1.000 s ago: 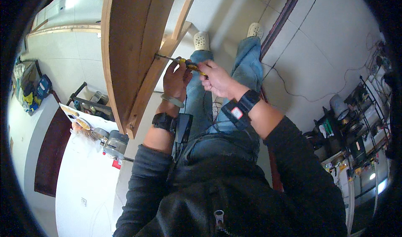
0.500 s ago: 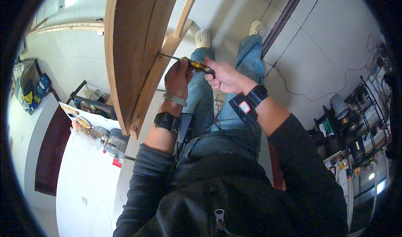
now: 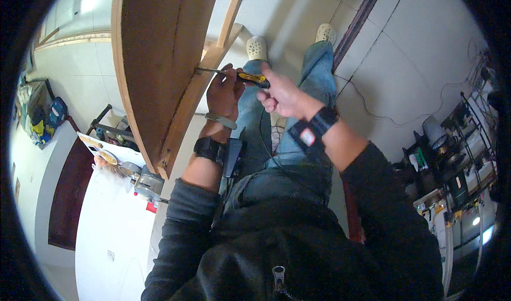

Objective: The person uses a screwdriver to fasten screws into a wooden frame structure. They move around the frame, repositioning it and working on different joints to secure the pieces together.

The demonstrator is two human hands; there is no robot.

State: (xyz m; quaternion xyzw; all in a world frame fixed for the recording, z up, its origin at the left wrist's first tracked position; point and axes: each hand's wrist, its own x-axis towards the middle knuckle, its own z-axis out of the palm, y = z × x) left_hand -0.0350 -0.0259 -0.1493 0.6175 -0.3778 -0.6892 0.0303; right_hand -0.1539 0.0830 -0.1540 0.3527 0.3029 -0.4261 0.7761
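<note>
A screwdriver (image 3: 252, 78) with a yellow and black handle lies almost level in front of my legs. Its tip meets the inner corner of a brown wooden panel (image 3: 154, 51), close to the lighter wooden strip (image 3: 183, 101) along its edge. My left hand (image 3: 223, 94) is closed, its fingers pinching the screwdriver around the shaft and the front of the handle. At the handle's rear end, my right hand (image 3: 283, 94) is closed, with the thumb on top and the other fingers curled below. Whether a screw sits under the tip is too small to tell.
A thin wooden bar (image 3: 232, 16) rises beyond the panel. To the left stands a white table (image 3: 109, 216) with a metal pot (image 3: 148, 184). A rack of cookware (image 3: 442, 152) is at the right, and a thin cable (image 3: 394, 125) crosses the tiled floor.
The wooden panel has shifted a little to the left in view. The screwdriver has turned nearer to level, its tip still at the corner; my left hand has moved slightly left with it.
</note>
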